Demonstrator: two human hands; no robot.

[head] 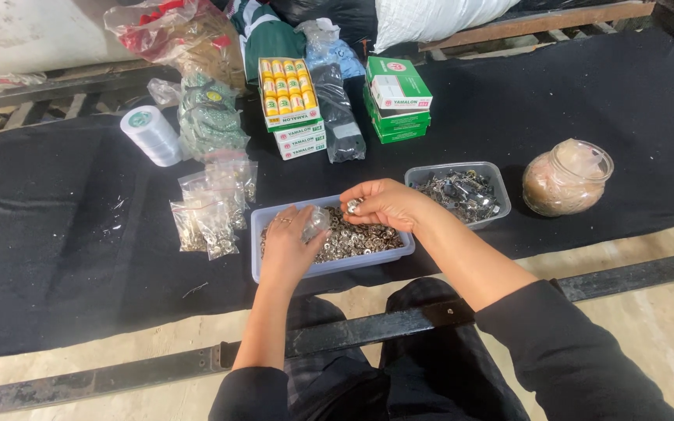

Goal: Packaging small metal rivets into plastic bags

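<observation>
A pale blue plastic tray (257,249) full of small silver metal rings lies on the black cloth just in front of me. My left hand (286,245) hovers over its left half and holds a small clear plastic bag (315,224). My right hand (382,203) is above the tray's far edge, fingers pinched on a few of the silver rings (351,206), close to the bag's mouth.
A second clear tray (499,187) of darker metal parts sits to the right, beside a glass jar (565,179). Several filled small bags (211,210) lie to the left. Behind are a white thread spool (150,134), boxes of yellow spools (290,97) and green-white boxes (396,97). A dark metal bar (157,368) crosses near my knees.
</observation>
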